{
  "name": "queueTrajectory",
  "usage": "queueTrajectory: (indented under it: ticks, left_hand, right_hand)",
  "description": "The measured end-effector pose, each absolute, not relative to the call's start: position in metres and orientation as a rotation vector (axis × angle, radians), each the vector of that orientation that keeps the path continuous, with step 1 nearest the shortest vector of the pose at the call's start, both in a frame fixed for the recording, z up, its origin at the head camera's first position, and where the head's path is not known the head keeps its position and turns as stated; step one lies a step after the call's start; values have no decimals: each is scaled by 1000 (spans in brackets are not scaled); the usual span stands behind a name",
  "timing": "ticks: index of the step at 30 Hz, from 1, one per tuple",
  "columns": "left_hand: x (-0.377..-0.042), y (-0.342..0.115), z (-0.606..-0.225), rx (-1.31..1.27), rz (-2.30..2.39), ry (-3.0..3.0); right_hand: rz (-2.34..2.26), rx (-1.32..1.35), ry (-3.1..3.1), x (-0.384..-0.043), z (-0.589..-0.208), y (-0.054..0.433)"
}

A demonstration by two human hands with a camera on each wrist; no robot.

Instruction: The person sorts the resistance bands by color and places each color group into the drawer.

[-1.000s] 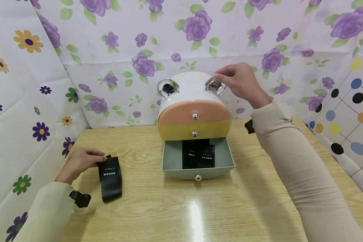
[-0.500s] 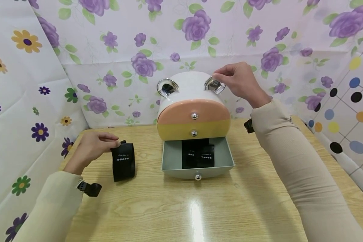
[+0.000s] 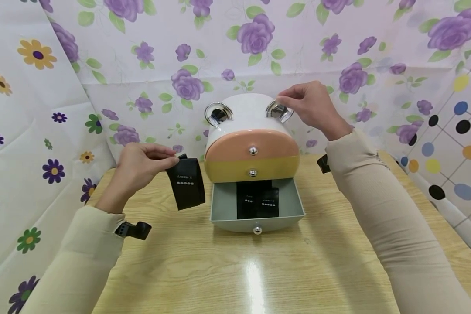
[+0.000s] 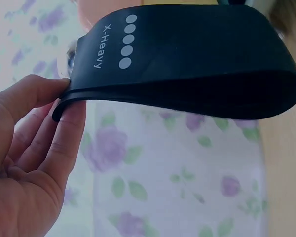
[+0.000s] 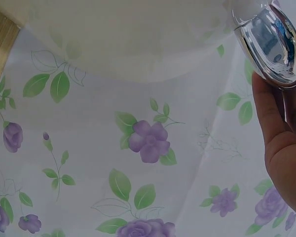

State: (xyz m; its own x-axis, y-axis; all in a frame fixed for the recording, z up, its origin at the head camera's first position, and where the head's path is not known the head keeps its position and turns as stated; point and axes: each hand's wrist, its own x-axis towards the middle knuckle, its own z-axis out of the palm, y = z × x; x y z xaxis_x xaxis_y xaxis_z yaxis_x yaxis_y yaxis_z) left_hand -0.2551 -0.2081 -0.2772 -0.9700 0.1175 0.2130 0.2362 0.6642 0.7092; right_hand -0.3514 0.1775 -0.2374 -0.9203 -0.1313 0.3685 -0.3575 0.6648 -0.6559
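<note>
My left hand (image 3: 139, 168) pinches one end of a black resistance band loop (image 3: 187, 185), marked "X-Heavy" with a row of white dots (image 4: 128, 42). The band hangs above the table, left of a small drawer cabinet (image 3: 249, 111) with a white top. My right hand (image 3: 312, 107) pinches the cabinet's right silver ear (image 3: 278, 111), which shows close up in the right wrist view. Below, the grey-green bottom drawer (image 3: 223, 205) is pulled out, and black bands (image 3: 257, 203) lie inside it. Both the orange drawer (image 3: 235, 146) and the yellow drawer (image 3: 231, 169) are closed.
The wooden table (image 3: 204, 270) extends in front of the cabinet. Flowered cloth (image 3: 149, 52) hangs behind it, with more patterned cloth on both sides. Another silver ear (image 3: 218, 114) stands at the cabinet's top left. Round silver knobs (image 3: 257, 230) sit on the drawers.
My left hand has lifted the resistance band off the table area at left and carried it right and away from me, towards the cabinet. The right hand stays on the ear.
</note>
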Motion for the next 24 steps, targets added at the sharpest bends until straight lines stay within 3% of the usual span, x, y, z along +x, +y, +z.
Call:
queueTrajectory:
  ticks: [11, 24]
  left_hand:
    - [-248, -166, -269, -443, -1304, -2619]
    - [-254, -126, -299, -596, -1501, -2568]
  right_hand:
    - [1107, 397, -2596, -351, -236, 179]
    - [1124, 401, -2574, -352, -237, 178]
